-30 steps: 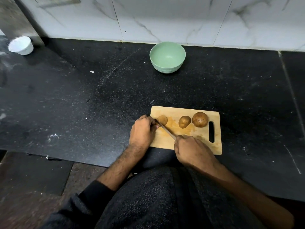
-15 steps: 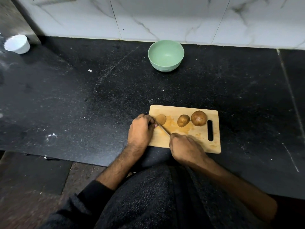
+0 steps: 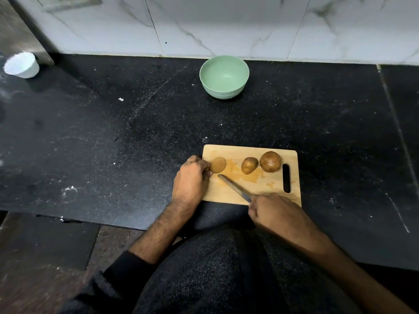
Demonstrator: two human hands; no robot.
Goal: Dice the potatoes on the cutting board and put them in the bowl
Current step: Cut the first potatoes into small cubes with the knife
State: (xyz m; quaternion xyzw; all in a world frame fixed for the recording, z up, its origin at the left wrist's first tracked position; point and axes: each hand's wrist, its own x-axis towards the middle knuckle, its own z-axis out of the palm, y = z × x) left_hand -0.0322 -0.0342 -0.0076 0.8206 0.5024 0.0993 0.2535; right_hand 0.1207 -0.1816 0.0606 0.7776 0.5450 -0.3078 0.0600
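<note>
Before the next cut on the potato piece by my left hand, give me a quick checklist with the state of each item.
1. Left hand holds the potato piece: ok.
2. Right hand grips the knife: ok.
3. Blade lined up over the piece: not ok, it lies nearer me, apart from it.
4. Left fingertips tucked back from the blade: cannot tell.
5. Cutting board flat on the counter: ok.
6. Green bowl ready and empty: ok.
</note>
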